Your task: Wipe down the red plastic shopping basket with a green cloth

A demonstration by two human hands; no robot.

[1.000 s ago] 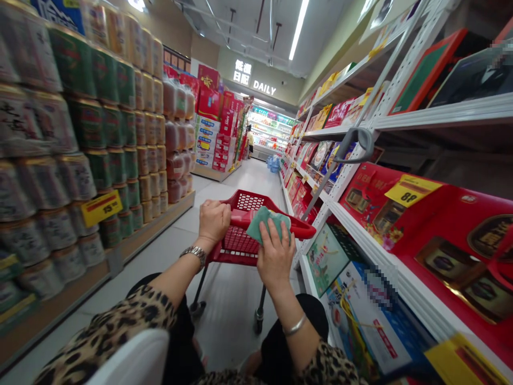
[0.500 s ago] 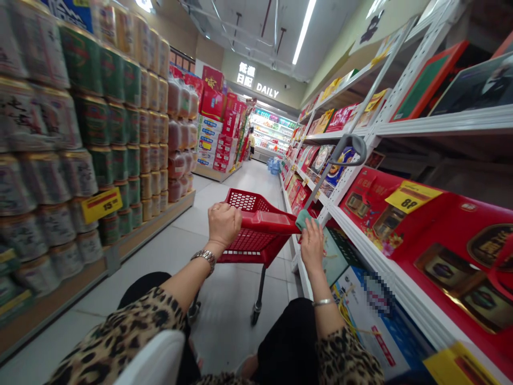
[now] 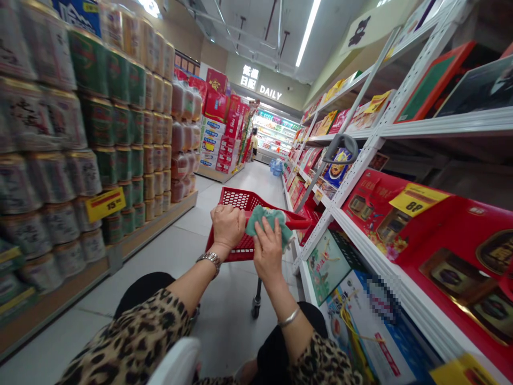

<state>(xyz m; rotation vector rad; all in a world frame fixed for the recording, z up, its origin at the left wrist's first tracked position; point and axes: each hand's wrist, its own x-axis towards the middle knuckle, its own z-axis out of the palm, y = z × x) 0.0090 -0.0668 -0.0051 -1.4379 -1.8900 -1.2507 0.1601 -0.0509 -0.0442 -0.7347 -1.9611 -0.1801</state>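
Note:
A small red shopping cart (image 3: 240,197) with a perforated basket stands right in front of me. My left hand (image 3: 228,227) is wrapped round the left end of its red handle (image 3: 298,220); a metal watch is on that wrist. Over the middle of the handle lies a green cloth (image 3: 269,214), folded across the bar. My right hand (image 3: 267,248) holds the cloth down against the handle, fingers laid over it, close beside the left hand. A silver bangle is on the right wrist. The handle under the cloth is hidden.
Stacked drink cans (image 3: 120,117) line the left side, with a yellow price tag (image 3: 105,204). White shelving (image 3: 356,184) with red gift boxes (image 3: 385,214) runs close along the right. A grey loop-ended pole (image 3: 340,149) leans there. Farther off are a refrigerated case (image 3: 274,133) and blue bottles (image 3: 276,167).
My right hand has slid the cloth left along the handle, from its right end to the middle. The left hand keeps its grip. The cloth now shows more widely spread.

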